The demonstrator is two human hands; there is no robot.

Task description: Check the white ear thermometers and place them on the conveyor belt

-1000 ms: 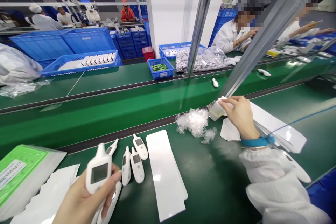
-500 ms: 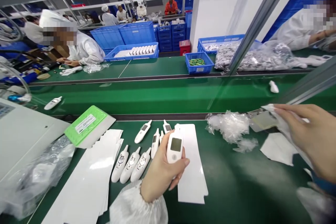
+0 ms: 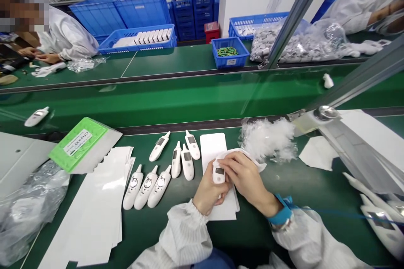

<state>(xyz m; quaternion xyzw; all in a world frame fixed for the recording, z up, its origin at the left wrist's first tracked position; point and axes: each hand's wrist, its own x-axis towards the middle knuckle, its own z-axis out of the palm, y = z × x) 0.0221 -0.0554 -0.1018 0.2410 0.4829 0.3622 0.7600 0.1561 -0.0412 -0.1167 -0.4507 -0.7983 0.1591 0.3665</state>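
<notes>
Ear thermometer [image 3: 219, 175] located between the person's 2 hands, above white sheets [image 3: 213, 144] on the green worktop [image 3: 293, 185]. Long axis runs roughly away from the person; the display faces up, while the far end is covered by fingers and cannot be checked. Left hand [image 3: 208, 191] is closed around the body from the left and near side. Right hand [image 3: 246, 176] meets it from the right, fingers bent over the far end and gripping a white cloth [image 3: 259, 165], part of which trails out beyond the knuckles. The left hand has the fuller hold.

To the left lie 4 display-up thermometers [image 3: 187, 164] and, nearer the person, 3 round-fitting thermometers [image 3: 147, 187], all with tips pointing away.

Containers, across the green divider: 1 small blue bin [image 3: 221, 63] holds green-and-yellow pieces [image 3: 227, 51], too small to identify. To its left, 1 shallow blue crate [image 3: 173, 38] carries a row of white boxes [image 3: 154, 36]. To its right, 1 clear bag [image 3: 315, 44] is filled with pale parts, type unconfirmed.
</notes>
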